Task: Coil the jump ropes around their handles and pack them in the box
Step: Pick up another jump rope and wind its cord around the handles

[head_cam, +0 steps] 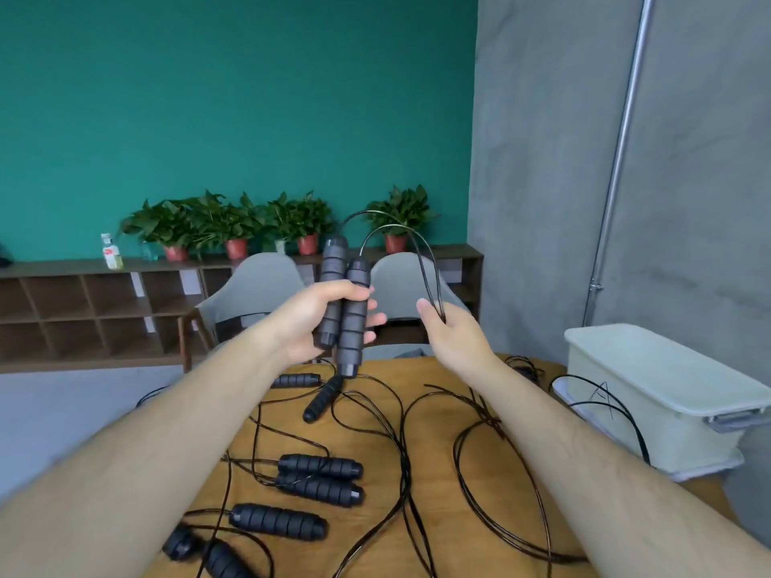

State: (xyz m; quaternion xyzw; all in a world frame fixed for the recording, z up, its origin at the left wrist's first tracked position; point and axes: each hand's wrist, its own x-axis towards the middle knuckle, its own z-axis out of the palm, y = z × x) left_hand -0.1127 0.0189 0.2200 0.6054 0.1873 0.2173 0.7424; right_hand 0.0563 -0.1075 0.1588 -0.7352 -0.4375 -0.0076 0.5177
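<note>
— Teal wall behind, wooden desk (434, 369) below; where were the two handles (343, 302)?

— Upright, side by side, clenched in the left hand (321, 323) above the desk.

— And the cord (417, 244)?

— It arched from the handle tops to the right hand (452, 335), whose grip pinched both strands. The box (651, 394) stood at right.

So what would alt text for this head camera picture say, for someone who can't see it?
A person's left hand grips two black handles upright together while the right hand pinches their cords. Below, more jump ropes sprawl loose on a wooden table, with a pale box at right.
</note>
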